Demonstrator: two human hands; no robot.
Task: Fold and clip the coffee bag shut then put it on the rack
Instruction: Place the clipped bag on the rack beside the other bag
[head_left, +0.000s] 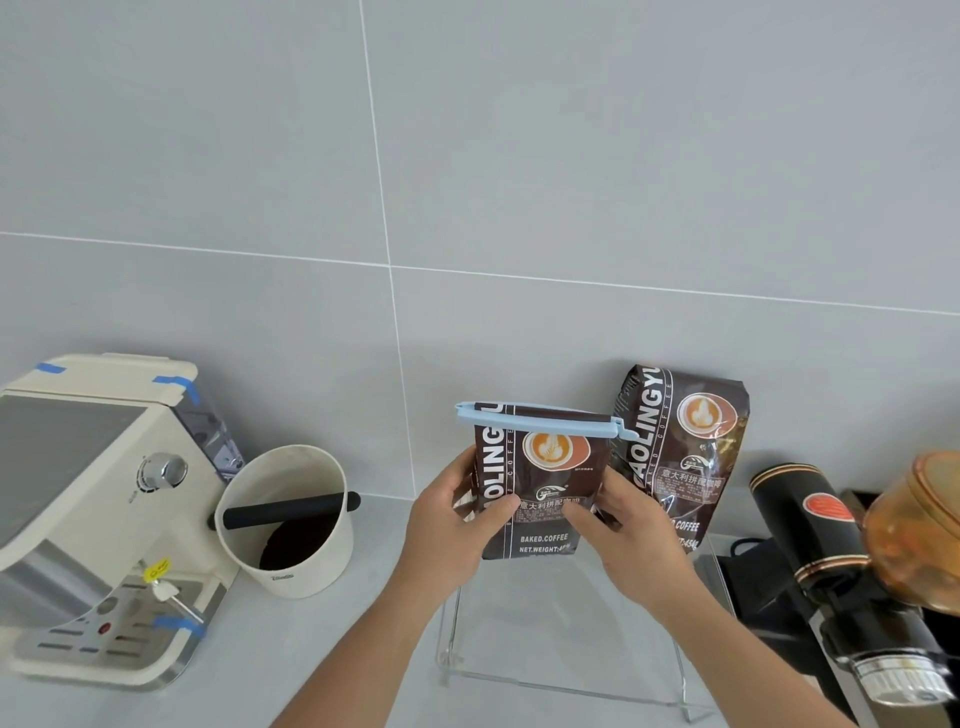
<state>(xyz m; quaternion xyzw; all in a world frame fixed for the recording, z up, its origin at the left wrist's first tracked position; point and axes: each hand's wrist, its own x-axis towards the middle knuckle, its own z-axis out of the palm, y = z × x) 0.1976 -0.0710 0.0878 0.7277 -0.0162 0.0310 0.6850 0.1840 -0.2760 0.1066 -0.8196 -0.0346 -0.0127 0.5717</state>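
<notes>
Both hands' fingers (498, 506) grip the coffee bag (540, 483) (clipped) between them.

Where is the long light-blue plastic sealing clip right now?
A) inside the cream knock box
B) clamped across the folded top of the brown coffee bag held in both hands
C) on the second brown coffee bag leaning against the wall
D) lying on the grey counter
B: the light-blue plastic sealing clip spans the folded top of the brown coffee bag gripped by the left hand and right hand.

Head camera looks forward and down, close over the counter (332, 649) toward the tiled wall (571, 156).
</notes>
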